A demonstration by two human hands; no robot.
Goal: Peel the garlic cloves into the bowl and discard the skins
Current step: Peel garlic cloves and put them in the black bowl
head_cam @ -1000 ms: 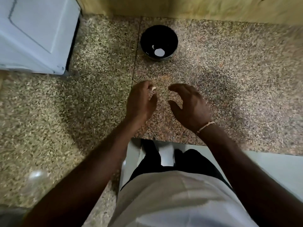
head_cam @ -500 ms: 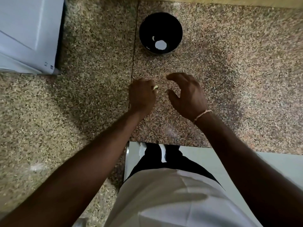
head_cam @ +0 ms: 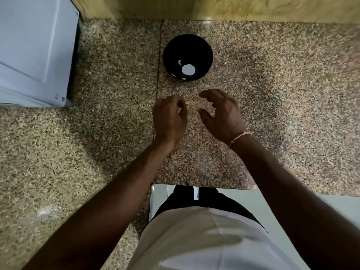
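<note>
Garlic clove [head_cam: 182, 108] sits pinched in my left hand [head_cam: 169, 117], unpeeled I think; my right hand [head_cam: 222, 114], beside it, hangs open. Beyond both, the bowl [head_cam: 206, 47] holds few pale pieces; most work remains.

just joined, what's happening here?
A person stands at a granite counter peeling garlic. The left hand pinches a small pale piece, probably a clove or its skin, at its fingertips. The right hand hovers beside it, fingers loosely curled, holding nothing. The black bowl sits just beyond, with pale pieces inside.
</note>
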